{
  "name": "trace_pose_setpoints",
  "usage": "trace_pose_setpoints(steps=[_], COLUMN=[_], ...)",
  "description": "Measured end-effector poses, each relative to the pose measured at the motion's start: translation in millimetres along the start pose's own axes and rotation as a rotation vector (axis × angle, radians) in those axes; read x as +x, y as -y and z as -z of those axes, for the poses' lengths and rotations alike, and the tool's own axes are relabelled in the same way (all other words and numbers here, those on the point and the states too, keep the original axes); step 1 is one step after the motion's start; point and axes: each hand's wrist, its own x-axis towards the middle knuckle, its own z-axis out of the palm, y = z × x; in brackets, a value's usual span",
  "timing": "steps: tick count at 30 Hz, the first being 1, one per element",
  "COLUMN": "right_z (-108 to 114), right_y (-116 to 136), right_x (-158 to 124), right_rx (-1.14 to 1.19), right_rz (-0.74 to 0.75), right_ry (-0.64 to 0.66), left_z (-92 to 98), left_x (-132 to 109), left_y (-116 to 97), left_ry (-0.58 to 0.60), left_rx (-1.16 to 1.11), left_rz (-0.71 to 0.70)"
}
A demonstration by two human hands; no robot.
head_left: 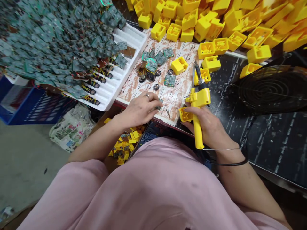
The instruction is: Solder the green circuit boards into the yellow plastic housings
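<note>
The head view showed a counter loaded with work in stages. Far left, a big heap of small green circuit boards spilled over a white tray; far right, a pile of empty yellow housings waited, so most of the work seemed left. A box of yellow parts sat near, below the counter edge. On the patterned sheet a few loose boards lay ready. The right hand had its grip closed around a yellow soldering gun and one yellow housing. The left hand pinched a small board against the sheet.
</note>
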Motion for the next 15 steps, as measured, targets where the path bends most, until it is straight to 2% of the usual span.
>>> trace_pose_setpoints(steps=[3,6,9,12,13,15], right_z=[0.5,-9.3,-13.8,-2.0,4.9,20.7], right_y=[1.5,6.1,5.8,3.5,3.9,6.9], right_x=[-3.8,-3.0,-0.8,-3.9,-6.7,-15.6], right_rx=[-0.145,-0.272,-0.158,0.019,0.043,0.019], right_rz=[-0.072,-0.179,-0.173,-0.075,-0.071,-0.116], right_ry=[-0.082,-0.164,-0.145,-0.079,-0.104,-0.27], left_z=[-7.2,-14.3,-17.2,-18.7,-19.6,-21.0], left_x=[0.6,0.3,-0.2,4.3,7.6,15.9], left_y=[0.5,-1.6,-2.0,0.7,1.5,2.4], left_ry=[-0.028,-0.04,-0.11,-0.205,-0.24,-0.3], left_rx=[-0.026,-0.01,-0.059,-0.281,-0.377,-0.54], left_rz=[-0.009,0.029,0.081,0.114,0.147,0.231])
